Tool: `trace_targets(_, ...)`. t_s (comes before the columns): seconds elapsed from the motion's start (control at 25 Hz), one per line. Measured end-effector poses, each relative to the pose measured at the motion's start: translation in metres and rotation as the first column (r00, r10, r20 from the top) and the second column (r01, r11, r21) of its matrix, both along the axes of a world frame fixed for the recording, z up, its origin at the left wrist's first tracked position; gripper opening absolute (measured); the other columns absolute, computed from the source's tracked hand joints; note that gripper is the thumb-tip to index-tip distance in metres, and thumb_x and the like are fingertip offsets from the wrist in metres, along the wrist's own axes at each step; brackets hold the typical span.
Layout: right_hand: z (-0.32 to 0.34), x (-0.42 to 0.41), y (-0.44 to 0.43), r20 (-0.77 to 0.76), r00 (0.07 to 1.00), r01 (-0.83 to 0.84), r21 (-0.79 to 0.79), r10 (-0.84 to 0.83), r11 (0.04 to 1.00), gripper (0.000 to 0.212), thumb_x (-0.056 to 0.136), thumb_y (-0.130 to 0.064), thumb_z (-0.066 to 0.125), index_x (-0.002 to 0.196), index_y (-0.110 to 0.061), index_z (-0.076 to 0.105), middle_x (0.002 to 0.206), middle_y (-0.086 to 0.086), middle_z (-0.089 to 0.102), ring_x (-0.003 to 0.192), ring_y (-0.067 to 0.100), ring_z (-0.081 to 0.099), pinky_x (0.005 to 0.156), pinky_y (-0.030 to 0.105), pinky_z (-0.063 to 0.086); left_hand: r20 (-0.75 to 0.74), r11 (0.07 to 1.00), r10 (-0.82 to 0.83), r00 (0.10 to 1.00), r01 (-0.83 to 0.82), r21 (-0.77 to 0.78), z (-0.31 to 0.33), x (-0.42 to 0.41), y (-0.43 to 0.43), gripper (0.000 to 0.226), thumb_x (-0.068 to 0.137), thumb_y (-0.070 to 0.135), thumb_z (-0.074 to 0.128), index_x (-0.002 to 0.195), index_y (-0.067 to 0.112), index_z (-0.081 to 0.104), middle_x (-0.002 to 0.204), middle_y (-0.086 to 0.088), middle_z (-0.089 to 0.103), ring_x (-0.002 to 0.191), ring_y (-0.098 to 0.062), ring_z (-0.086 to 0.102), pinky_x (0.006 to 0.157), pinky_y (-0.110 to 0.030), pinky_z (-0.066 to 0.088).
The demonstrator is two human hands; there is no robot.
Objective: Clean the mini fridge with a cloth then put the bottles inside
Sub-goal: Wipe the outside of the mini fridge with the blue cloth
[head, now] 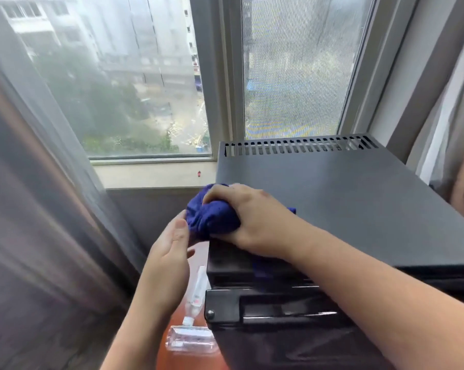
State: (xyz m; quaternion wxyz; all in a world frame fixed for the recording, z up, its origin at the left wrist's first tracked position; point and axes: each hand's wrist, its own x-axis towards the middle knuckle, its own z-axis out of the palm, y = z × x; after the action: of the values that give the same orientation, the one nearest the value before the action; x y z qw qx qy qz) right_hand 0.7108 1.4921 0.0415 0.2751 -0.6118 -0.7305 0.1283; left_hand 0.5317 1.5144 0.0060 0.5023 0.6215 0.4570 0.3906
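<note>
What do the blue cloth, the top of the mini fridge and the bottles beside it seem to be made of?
Cloth: soft fabric, perhaps microfibre; it bunches into deep folds.
Fridge top: probably painted sheet metal, matt dark grey, with a row of punched vent slots at the rear.
Bottles: clear plastic, it seems; see-through walls with bright glints.
</note>
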Motion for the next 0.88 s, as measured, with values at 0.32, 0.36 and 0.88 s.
trace_targets(0.32, 0.008, 0.073, 0.082, 0.074, 0.953, 0.297, -0.047, -0.293, 0.954, 0.044, 0.085, -0.031, 0.079, 0.125, -0.024, 0.061, 0.123, 0.008, 0.068, 0.115, 0.03, 0.062, 0.092, 0.029, 0.043, -0.047, 0.999, -0.021, 0.999, 0.019, -0.036, -0.006, -0.001, -0.004, 0.041, 0.11, 0.026, 0.042, 0.152, 0.025, 0.045, 0.122, 0.02, 0.073, 0.112, 0.007, 0.066, 0.11, -0.038, 0.046)
trace_targets(0.36, 0.01, 0.084, 0.076, 0.07, 0.94, 0.337, -0.05, -0.333, 0.94, 0.043, 0.086, -0.03, 0.079, 0.124, -0.024, 0.061, 0.122, 0.007, 0.068, 0.114, 0.029, 0.062, 0.087, 0.027, 0.04, -0.06, 0.999, -0.023, 0.998, 0.021, -0.031, -0.006, -0.002, -0.004, 0.042, 0.109, 0.024, 0.044, 0.151, 0.026, 0.046, 0.123, 0.022, 0.072, 0.112, 0.008, 0.065, 0.11, -0.037, 0.047)
trace_targets(0.88, -0.004, 0.021, -0.048, 0.033, 0.989, 0.142, 0.005, -0.142, 0.99, 0.044, 0.084, -0.039, 0.075, 0.124, -0.034, 0.058, 0.118, 0.0, 0.061, 0.111, 0.022, 0.059, 0.096, 0.028, 0.042, -0.094, 0.987, -0.037, 0.995, 0.051, 0.149, -0.007, 0.005, -0.011, 0.035, 0.102, 0.01, 0.056, 0.125, 0.034, 0.069, 0.107, 0.024, 0.076, 0.104, 0.007, 0.069, 0.086, -0.012, 0.051)
